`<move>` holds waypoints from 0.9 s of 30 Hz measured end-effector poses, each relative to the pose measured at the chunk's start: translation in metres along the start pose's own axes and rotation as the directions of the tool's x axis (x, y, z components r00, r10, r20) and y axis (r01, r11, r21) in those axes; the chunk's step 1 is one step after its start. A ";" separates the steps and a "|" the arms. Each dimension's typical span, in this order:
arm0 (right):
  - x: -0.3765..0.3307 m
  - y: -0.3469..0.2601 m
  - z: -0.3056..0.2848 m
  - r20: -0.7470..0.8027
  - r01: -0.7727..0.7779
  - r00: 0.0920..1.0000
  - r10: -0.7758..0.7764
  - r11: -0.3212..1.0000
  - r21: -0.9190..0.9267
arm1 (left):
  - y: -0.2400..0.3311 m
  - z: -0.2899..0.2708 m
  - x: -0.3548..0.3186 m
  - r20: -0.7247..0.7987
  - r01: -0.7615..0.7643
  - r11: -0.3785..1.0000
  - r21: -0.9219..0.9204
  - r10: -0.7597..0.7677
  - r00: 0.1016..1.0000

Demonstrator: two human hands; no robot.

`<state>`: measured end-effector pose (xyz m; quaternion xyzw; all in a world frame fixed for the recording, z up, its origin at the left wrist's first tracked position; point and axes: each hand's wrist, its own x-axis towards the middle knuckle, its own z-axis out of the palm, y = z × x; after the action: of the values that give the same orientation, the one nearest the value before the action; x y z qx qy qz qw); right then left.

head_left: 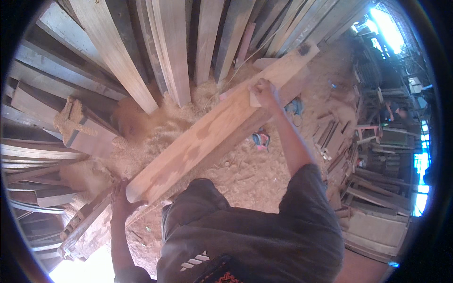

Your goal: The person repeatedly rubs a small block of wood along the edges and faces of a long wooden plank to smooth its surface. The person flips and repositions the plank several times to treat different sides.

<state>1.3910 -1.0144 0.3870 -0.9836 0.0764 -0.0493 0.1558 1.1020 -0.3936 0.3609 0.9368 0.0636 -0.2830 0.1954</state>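
A long pale wooden plank (207, 129) lies slantwise before me, from the lower left to the upper right, with darker patches along its face and a dark knot at the far end. My right hand (266, 93) is closed around a small light-coloured block (254, 100), pressed against the plank's upper half. What the block is made of, I cannot make out. My left hand (122, 202) is beside the plank's near end, thumb and fingers apart, resting on the wood there. Under the plank runs a browner timber (245, 125), partly covered.
Boards and beams (170, 52) lean in a row along the far and left sides. Sawdust (240, 174) covers the floor. A pink-and-grey object (261, 140) lies beneath the plank. Wood offcuts (332, 137) are scattered right. Another person (390, 112) is at the far right.
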 end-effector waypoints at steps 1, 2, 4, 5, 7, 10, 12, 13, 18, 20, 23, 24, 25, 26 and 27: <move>-0.009 -0.001 0.007 0.012 -0.028 1.000 0.027 0.997 0.069 | 0.003 -0.002 0.000 0.031 0.038 0.999 0.029 -0.039 0.999; -0.020 -0.004 0.013 0.055 -0.062 0.997 0.055 0.988 0.140 | 0.007 -0.003 -0.002 -0.002 -0.003 0.999 0.051 0.003 1.000; -0.037 -0.009 0.019 0.092 -0.142 0.988 0.122 0.956 0.256 | 0.021 0.001 -0.012 -0.052 -0.072 0.992 0.104 0.078 0.996; -0.045 -0.011 0.020 0.087 -0.184 0.982 0.165 0.937 0.297 | 0.028 0.005 -0.018 -0.047 -0.108 0.973 0.206 0.120 0.992; -0.050 -0.009 0.019 0.087 -0.223 0.975 0.206 0.921 0.318 | 0.034 0.006 -0.017 -0.066 -0.107 0.968 0.226 0.124 0.990; -0.044 0.000 0.021 0.110 -0.182 0.982 0.152 0.915 0.359 | 0.031 0.002 -0.008 -0.020 -0.056 0.955 0.290 0.064 0.998; -0.037 0.005 0.031 0.164 -0.175 0.975 0.151 0.973 0.148 | 0.022 -0.006 0.001 -0.032 -0.127 0.944 0.304 0.143 0.989; -0.032 0.010 0.035 0.199 -0.116 0.979 0.050 0.935 0.334 | 0.020 -0.008 0.008 -0.085 -0.123 0.938 0.324 0.158 0.984; -0.008 0.025 0.054 0.081 -0.005 0.996 -0.029 0.919 0.395 | 0.002 -0.037 0.029 -0.035 -0.173 0.970 0.171 0.181 0.983; -0.007 0.018 0.052 0.105 -0.036 0.994 0.000 0.937 0.348 | -0.011 -0.046 0.039 0.039 -0.084 0.996 -0.002 0.084 0.996; -0.030 -0.023 0.049 0.118 -0.050 0.993 -0.005 0.885 0.463 | -0.029 -0.041 0.043 0.022 -0.038 0.991 -0.125 0.041 0.999; -0.043 -0.044 0.050 0.103 -0.036 0.994 -0.022 0.845 0.533 | -0.035 -0.035 0.042 0.013 -0.030 0.981 -0.193 0.033 0.999; -0.059 -0.067 0.050 0.159 -0.003 0.985 -0.069 0.909 0.417 | -0.038 -0.029 0.041 -0.042 -0.037 0.973 -0.229 0.028 0.999; -0.078 -0.091 0.053 0.206 0.093 0.964 -0.165 0.944 0.317 | -0.040 -0.022 0.041 -0.062 -0.056 0.964 -0.261 0.041 0.997; -0.096 -0.114 0.054 0.243 0.132 0.947 -0.211 0.943 0.305 | -0.041 -0.018 0.041 -0.065 -0.054 0.956 -0.289 0.036 0.997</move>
<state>1.3184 -0.8751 0.3644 -0.9511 -0.0406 0.0622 0.2998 1.1359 -0.3482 0.3380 0.9071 0.0890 -0.2382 0.3355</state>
